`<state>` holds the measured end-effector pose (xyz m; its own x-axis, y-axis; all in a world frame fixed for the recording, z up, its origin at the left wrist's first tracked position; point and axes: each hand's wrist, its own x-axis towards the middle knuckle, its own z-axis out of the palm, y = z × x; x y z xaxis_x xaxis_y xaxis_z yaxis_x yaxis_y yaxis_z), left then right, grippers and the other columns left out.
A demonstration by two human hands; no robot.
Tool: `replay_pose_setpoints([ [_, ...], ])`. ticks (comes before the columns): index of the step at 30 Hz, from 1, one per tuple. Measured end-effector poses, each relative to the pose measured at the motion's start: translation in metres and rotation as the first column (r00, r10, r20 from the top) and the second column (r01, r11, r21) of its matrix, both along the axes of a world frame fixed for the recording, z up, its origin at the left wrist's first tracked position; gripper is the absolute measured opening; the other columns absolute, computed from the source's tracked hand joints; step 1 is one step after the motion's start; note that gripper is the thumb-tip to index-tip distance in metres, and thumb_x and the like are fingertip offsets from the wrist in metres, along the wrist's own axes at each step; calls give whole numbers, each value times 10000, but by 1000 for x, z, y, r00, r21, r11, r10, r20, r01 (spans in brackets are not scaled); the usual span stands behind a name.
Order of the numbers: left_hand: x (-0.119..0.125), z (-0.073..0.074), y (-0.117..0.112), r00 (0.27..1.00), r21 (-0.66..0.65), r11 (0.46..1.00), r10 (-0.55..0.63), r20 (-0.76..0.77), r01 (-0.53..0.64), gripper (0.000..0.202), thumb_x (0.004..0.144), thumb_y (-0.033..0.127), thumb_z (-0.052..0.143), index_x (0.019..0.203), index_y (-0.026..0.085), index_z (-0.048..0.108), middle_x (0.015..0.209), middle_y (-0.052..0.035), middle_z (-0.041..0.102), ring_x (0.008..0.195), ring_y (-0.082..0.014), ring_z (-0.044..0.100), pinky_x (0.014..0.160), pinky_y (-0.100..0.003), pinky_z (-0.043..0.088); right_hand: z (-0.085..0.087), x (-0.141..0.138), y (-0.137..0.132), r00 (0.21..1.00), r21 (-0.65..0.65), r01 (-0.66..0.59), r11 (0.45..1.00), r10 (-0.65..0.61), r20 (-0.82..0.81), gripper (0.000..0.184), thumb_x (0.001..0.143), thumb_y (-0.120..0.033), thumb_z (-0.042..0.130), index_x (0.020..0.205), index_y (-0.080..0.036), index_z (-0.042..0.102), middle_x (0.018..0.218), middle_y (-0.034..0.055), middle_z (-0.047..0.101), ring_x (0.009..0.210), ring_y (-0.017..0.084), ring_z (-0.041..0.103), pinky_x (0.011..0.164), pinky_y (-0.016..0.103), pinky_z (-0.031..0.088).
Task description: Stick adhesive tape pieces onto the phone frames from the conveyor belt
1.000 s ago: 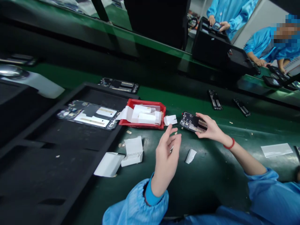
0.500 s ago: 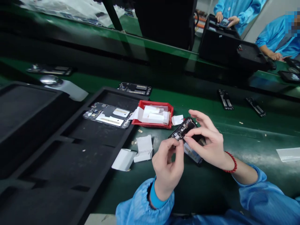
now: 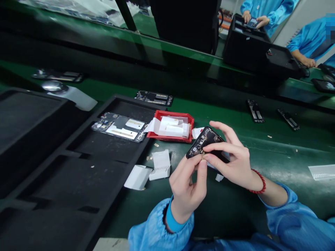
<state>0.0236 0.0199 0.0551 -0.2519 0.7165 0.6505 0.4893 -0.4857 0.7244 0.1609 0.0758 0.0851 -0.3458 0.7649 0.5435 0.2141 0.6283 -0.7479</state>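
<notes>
My right hand grips an opened black phone body above the green bench, tilted with its circuit side up. My left hand pinches something very small against the phone's near edge, fingertips meeting my right thumb. A red tray holding white sticker strips lies just left of the phone. Another opened phone rests in a black foam tray further left.
White backing papers lie on the green mat by the foam tray's edge. More phone parts sit on the conveyor behind. Other workers in blue sleeves stand at black boxes at the far right. A film sheet lies right.
My right hand lifted the phone from the bench and brought it toward me, tilting it. My left hand rose and closed its pinch against the phone's edge.
</notes>
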Motion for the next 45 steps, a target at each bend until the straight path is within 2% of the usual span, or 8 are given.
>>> replay_pose_setpoints([
  [4, -1, 2, 0, 998, 33, 999, -32, -54, 34, 216, 892, -16, 595, 1002, 160, 656, 880, -50, 738, 781, -149, 728, 691, -209, 587, 9, 3, 7, 993, -59, -104, 993, 107, 41, 41, 902, -170, 727, 887, -200, 703, 1425, 147, 569, 1374, 271, 556, 1139, 443, 480],
  [11, -5, 5, 0, 996, 5, 998, -58, -65, 59, 201, 910, 1, 590, 988, 173, 659, 873, -46, 733, 789, -150, 728, 716, -215, 595, 16, 5, 13, 917, 131, -277, 952, 221, 331, 72, 978, -137, 532, 934, -193, 524, 1359, 199, 514, 1331, 275, 492, 1110, 499, 428],
  [16, -16, 2, -3, 996, -127, 989, -62, 70, 70, 111, 902, 95, 643, 951, 195, 648, 812, -5, 695, 663, -111, 680, 582, -166, 555, 19, 5, 33, 952, -58, -300, 952, 303, 48, 156, 1036, -248, 472, 886, -220, 504, 1267, 127, 545, 1250, 220, 536, 1050, 400, 483],
  [18, -18, -1, -7, 988, -189, 981, -22, 150, 50, 125, 891, 95, 649, 955, 200, 631, 810, 3, 681, 630, -103, 676, 531, -153, 534, 13, -7, 56, 981, -90, -194, 977, 195, 2, 180, 1030, -260, 496, 862, -212, 540, 1120, 95, 618, 1089, 200, 608, 956, 358, 514],
  [21, -17, -6, -12, 964, -227, 974, 67, 258, -7, 189, 892, 126, 670, 1063, 199, 639, 848, -6, 683, 631, -107, 681, 551, -174, 562, -5, -41, 96, 959, -87, -182, 979, 196, 204, 131, 952, -209, 622, 827, -182, 650, 863, 39, 676, 762, 156, 618, 749, 297, 502],
  [26, -11, -14, -18, 930, -294, 953, 173, 325, -75, 280, 923, 207, 675, 1201, 188, 697, 732, 10, 634, 593, -111, 611, 574, -211, 569, -29, -83, 130, 879, -139, -275, 951, 307, 363, 193, 847, -34, 652, 752, -163, 760, 845, 69, 774, 786, 179, 697, 771, 298, 492],
  [40, -12, -1, -9, 869, -266, 963, 175, 463, -52, 287, 874, 140, 668, 1144, 177, 758, 661, 23, 657, 450, -70, 488, 399, -167, 424, -26, -74, 139, 916, -229, -230, 946, 290, 278, 27, 827, -148, 735, 809, -130, 728, 787, 42, 767, 733, 160, 709, 684, 265, 548],
  [45, -11, -1, -11, 849, -286, 945, 279, 450, -159, 302, 872, 157, 704, 1165, 193, 766, 829, -22, 755, 564, -106, 637, 505, -196, 546, 8, -45, 82, 985, -163, -118, 980, 136, 104, 97, 923, -236, 672, 869, -178, 727, 879, 37, 759, 825, 170, 728, 775, 312, 606],
])
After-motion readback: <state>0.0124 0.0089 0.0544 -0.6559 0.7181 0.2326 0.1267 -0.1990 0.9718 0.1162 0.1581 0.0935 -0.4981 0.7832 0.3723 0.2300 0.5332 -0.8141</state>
